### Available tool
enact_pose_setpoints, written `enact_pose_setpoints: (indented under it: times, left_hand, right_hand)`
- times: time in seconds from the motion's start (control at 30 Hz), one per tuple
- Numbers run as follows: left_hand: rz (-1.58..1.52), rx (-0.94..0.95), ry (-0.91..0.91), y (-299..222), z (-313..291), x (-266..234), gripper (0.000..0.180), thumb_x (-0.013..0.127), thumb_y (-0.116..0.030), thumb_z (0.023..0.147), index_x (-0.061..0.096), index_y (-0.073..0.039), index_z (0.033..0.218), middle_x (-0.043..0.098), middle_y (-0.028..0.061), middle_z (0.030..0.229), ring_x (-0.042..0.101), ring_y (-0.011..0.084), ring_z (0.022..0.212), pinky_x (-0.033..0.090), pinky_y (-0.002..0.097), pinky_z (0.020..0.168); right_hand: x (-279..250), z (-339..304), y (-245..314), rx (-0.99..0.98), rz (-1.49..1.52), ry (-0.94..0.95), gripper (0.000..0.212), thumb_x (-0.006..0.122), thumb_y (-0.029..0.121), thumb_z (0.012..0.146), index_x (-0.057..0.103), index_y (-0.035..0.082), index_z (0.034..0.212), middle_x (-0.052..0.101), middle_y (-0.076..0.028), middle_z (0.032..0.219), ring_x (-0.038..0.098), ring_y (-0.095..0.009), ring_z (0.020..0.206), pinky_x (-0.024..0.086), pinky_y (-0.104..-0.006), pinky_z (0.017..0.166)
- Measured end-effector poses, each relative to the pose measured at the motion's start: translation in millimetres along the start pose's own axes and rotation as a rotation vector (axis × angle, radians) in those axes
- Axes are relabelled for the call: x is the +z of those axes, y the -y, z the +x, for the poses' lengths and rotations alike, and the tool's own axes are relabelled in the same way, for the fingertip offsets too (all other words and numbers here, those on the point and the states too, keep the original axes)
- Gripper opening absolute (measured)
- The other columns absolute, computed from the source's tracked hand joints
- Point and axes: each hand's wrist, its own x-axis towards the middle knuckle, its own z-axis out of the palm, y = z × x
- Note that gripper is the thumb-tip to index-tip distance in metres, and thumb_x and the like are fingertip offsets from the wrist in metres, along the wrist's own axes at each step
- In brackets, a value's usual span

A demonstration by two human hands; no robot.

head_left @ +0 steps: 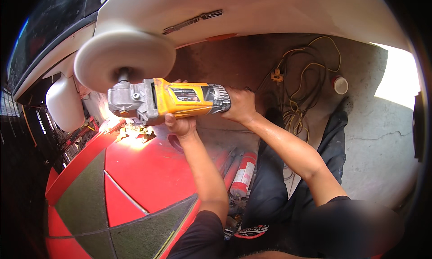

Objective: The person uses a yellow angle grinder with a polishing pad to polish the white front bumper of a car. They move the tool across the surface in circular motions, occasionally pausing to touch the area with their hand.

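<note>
A yellow and grey electric polisher (186, 98) is held level in front of me by both hands. My right hand (240, 105) wraps round the dark rear end of its body. My left hand (182, 125) supports it from below near the metal gear head, thumb up along the side. On the spindle sits a round white polishing pad (128, 58), its edge smeared as if spinning. The pad is at the white car body panel (270, 11); whether it touches cannot be made out. A dark emblem strip (193, 21) is fixed on that panel.
A red and dark green panelled surface (144, 169) lies at lower left, with a bright lamp (136, 132) near it. A red cylinder (244, 174) lies beside my legs. Yellow cable (294, 117), a yellow outlet box (277, 75) and a cup-like container (340, 85) are on the concrete floor.
</note>
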Motion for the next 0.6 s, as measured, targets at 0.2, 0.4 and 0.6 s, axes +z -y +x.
enact_pose_setpoints:
  times: [0.2, 0.4, 0.6]
  left_hand:
    - [0.040, 0.030, -0.017, -22.5, 15.3, -3.7, 0.109, 0.074, -0.073, 0.075, 0.042, 0.000, 0.148, 0.059, 0.0257, 0.133, 0.061, 0.0424, 0.122, 0.050, 0.0574, 0.106]
    - [-0.005, -0.053, -0.016, 32.4, -25.1, 12.3, 0.111, 0.079, -0.072, 0.071, 0.042, -0.002, 0.148, 0.059, 0.0237, 0.133, 0.061, 0.0409, 0.122, 0.052, 0.0552, 0.104]
    - [-0.164, -0.175, -0.179, 106.4, -77.3, 53.7, 0.099, 0.080, -0.067, 0.071, 0.050, -0.006, 0.143, 0.061, 0.0109, 0.133, 0.060, 0.0283, 0.122, 0.051, 0.0476, 0.104]
  right_hand:
    - [2.4, 5.6, 25.7, 0.032, 0.026, 0.001, 0.035, 0.081, 0.023, 0.059, 0.068, 0.013, 0.090, 0.070, -0.010, 0.076, 0.070, -0.035, 0.069, 0.056, -0.0462, 0.060]
    - [-27.9, -23.2, -25.3, 0.087, -0.097, 0.100, 0.038, 0.080, 0.026, 0.058, 0.068, 0.012, 0.091, 0.071, -0.011, 0.080, 0.070, -0.035, 0.071, 0.057, -0.0477, 0.063]
    - [-84.3, -57.7, -96.9, 0.093, -0.232, 0.118, 0.037, 0.078, 0.026, 0.058, 0.066, 0.011, 0.090, 0.070, -0.011, 0.079, 0.070, -0.036, 0.072, 0.057, -0.0484, 0.063]
